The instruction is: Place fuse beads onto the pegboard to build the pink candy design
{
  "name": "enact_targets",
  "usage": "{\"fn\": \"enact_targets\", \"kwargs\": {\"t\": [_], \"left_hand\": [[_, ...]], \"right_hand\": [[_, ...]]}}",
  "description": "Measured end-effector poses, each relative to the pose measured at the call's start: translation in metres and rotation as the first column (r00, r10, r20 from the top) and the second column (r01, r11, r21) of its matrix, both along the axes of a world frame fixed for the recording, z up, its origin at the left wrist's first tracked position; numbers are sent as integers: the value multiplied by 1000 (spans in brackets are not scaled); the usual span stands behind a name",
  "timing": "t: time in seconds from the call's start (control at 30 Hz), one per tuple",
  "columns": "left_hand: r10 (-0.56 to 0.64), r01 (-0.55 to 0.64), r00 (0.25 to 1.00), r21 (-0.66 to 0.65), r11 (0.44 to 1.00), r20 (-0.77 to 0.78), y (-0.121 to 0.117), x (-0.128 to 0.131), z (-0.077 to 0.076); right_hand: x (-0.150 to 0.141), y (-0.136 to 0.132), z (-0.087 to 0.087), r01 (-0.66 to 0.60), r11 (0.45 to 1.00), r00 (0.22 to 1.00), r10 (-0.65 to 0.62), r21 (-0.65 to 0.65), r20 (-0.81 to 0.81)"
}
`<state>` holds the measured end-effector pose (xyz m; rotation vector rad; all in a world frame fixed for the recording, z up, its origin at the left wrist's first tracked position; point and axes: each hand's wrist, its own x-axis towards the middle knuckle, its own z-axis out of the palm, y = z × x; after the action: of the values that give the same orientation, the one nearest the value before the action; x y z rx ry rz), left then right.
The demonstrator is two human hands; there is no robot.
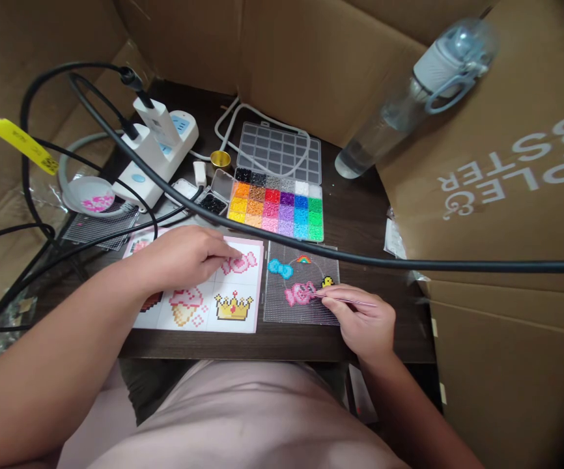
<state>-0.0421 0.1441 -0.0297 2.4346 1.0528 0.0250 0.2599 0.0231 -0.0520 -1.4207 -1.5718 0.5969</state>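
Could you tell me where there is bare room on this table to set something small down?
Bare table shows between the bead box and the water bottle, and along the front edge below the pattern sheet. The left side is crowded with cables and the power strip.

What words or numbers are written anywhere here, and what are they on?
"PLE", above "STER", with a swirl logo: white print, upside down and cut off, on the big brown cardboard box at the right.
Yellow paper tag on the black cable: dark print, too small to read.
White power strip, clear water bottle and pink-edged pattern card: no readable words.
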Motion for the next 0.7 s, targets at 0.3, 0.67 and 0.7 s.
{"fn": "enact_targets", "kwargs": {"t": [0.3,0.67,0.7], "left_hand": [[16,-16,1000,-6,1000,27,0,0,0],[16,-16,1000,-19,1000,19,0,0,0],[14,-14,1000,-21,1000,16,0,0,0]], "right_hand": [[0,0,0,9,1000,1000,-9,-15,7],[0,0,1,-3,1000,1000,3,-6,-7],[0,0,0,4,1000,1000,-4,-8,-9]]}}
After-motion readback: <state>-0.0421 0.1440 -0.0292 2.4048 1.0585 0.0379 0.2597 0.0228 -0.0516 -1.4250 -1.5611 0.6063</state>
